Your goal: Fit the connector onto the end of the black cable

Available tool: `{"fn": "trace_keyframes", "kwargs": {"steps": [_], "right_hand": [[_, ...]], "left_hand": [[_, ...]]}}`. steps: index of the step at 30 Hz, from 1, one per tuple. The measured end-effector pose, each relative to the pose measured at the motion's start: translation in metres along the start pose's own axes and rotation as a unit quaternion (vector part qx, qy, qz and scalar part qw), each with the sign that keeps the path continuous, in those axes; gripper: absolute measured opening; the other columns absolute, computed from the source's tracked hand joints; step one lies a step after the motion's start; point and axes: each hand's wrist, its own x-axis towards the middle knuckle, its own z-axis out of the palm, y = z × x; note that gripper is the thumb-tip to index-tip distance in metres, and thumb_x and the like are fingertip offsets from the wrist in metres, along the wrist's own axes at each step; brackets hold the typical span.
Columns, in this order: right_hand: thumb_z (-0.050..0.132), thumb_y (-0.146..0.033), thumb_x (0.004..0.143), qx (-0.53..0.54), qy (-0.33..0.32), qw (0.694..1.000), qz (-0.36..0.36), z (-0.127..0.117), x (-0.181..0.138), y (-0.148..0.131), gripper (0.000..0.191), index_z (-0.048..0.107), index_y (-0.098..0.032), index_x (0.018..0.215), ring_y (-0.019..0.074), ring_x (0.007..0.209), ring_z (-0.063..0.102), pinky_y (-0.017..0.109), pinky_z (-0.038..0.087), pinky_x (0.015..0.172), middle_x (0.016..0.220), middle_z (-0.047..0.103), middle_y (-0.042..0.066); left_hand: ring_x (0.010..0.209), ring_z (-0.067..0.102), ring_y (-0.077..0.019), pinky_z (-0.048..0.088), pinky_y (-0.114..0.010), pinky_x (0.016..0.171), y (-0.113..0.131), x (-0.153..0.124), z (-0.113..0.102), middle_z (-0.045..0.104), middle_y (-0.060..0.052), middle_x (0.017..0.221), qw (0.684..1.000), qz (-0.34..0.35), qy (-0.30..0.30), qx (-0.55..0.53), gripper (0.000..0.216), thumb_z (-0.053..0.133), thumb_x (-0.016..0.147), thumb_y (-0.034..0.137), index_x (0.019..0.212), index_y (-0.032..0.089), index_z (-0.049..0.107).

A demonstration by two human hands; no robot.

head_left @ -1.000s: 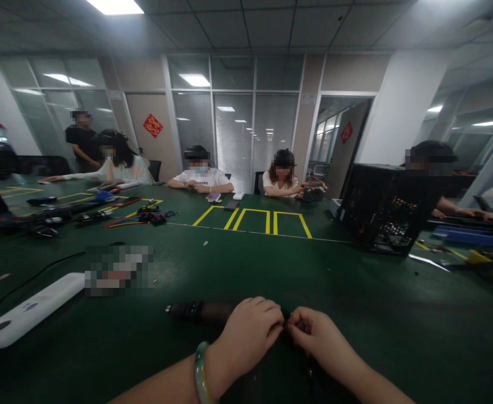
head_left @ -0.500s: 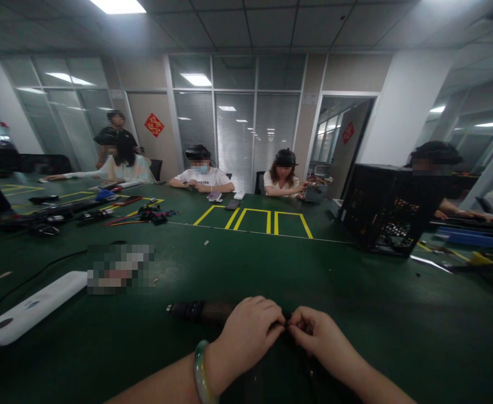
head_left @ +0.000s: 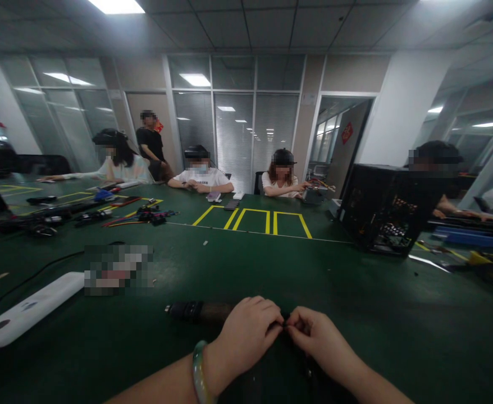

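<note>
A dark, cylindrical tool with a metal tip (head_left: 187,310), possibly an electric screwdriver, lies on the green table in front of me. Its right part runs behind my left hand (head_left: 252,328), whose fingers are closed in a pinch. My right hand (head_left: 309,331) pinches close beside it, fingertips almost meeting the left ones. Between the fingertips shows a small dark piece, too dim to name. Below the right hand something dark with a small shiny spot (head_left: 309,372) is barely visible. A green bangle (head_left: 200,370) circles my left wrist.
To the left lie a white power strip (head_left: 31,311) and cables with tools (head_left: 48,219). A black computer case (head_left: 385,207) stands at the right. Yellow tape (head_left: 251,210) marks the table's far side. Several people sit around the table; one person (head_left: 150,140) stands behind.
The standing person in the background has moved to the right, and the seated person at the left has raised their head. My hands have hardly moved.
</note>
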Motion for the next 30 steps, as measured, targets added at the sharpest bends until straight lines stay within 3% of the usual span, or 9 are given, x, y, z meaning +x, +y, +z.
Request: {"fn": "trace_keyframes", "kwargs": {"steps": [30], "right_hand": [[0.057,-0.019,0.083,0.004,0.005,1.000,-0.005,0.0007,-0.0004,0.0014,0.006,0.060,-0.017,0.078,0.0107,0.059,0.050,0.018,0.035,0.052,0.066,0.057,-0.003]], "left_hand": [[0.092,0.056,-0.0209,0.042,-0.034,0.083,0.0049,-0.0012,-0.0033,0.062,-0.002,0.095,1.000,-0.015,0.005,0.010,0.015,0.059,0.084,0.020,0.098,0.021,0.058]]}}
